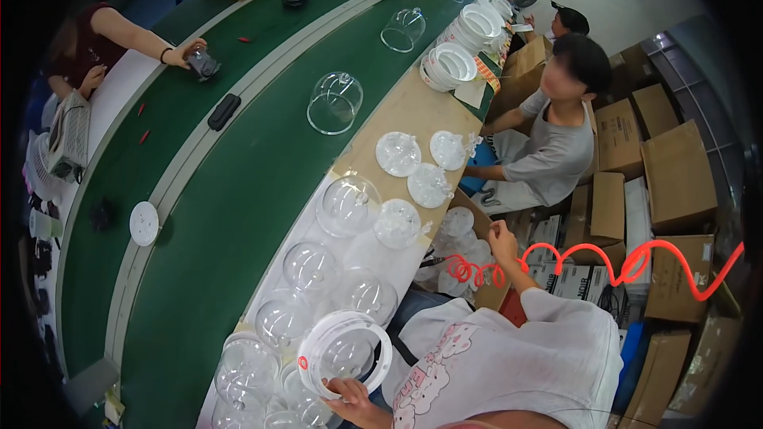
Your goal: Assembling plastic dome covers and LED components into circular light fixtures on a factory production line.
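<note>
My left hand [350, 401] is at the lower middle, its fingers closed on the lower rim of a white ring [384, 349] with a small red mark. Inside the ring a clear dome shows; I cannot tell whether it is fitted in it or lies behind. My right hand [502, 240] is raised above an open carton [493, 290] of clear plastic parts, fingers drawn together; what they hold, if anything, is too small to make out. A coiled red air hose [477, 272] runs past my right forearm to a black nozzle [433, 260]. Several clear domes [310, 266] cover the bench beside my left hand.
White discs with clear parts [398, 153] lie farther along the bench, before stacked white rings [449, 66]. A green conveyor [238, 199] carries clear domes [335, 103]. A co-worker [548, 135] sits at the right; another person's hand [187, 54] holds a dark part across the belt. Cartons [679, 175] crowd the right.
</note>
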Motion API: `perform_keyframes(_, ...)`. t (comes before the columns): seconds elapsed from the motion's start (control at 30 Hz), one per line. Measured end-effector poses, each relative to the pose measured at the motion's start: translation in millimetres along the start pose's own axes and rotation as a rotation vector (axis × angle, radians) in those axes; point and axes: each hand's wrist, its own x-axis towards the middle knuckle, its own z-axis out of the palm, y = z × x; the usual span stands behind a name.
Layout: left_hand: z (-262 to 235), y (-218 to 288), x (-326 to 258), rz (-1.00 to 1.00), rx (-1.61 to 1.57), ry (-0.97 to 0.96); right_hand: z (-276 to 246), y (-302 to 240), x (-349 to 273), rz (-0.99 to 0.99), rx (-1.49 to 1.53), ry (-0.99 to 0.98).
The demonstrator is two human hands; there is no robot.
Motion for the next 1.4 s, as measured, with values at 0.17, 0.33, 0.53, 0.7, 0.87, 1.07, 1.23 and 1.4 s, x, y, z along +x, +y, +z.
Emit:
perform_keyframes(0.17,3,0,-7,0.005,-0.016,0.040,3,25,-3,0.022,-0.070,-0.200)
perform_keyframes(0.33,4,-2,-17,0.031,-0.032,0.079,9,19,-15,-0.149,-0.200,-0.232)
perform_keyframes(0.53,18,5,-30,0.091,0.039,0.034,9,-12,-20,-0.284,-0.085,-0.260)
perform_keyframes(0.7,13,11,-37,0.135,0.018,-0.006,13,-44,-8,-0.432,0.065,-0.245)
perform_keyframes(0.87,11,16,-45,0.177,-0.045,0.013,9,-83,-1,-0.489,0.121,-0.254)
perform_keyframes(1.07,2,22,-46,0.174,-0.027,-0.056,9,-138,2,-0.569,0.079,-0.344)
perform_keyframes(1.23,1,25,-44,0.202,-0.010,-0.073,12,-161,-4,-0.611,-0.027,-0.483)
perform_keyframes(1.4,-15,22,-44,0.180,-0.083,-0.073,23,-142,-13,-0.810,-0.308,-0.496)
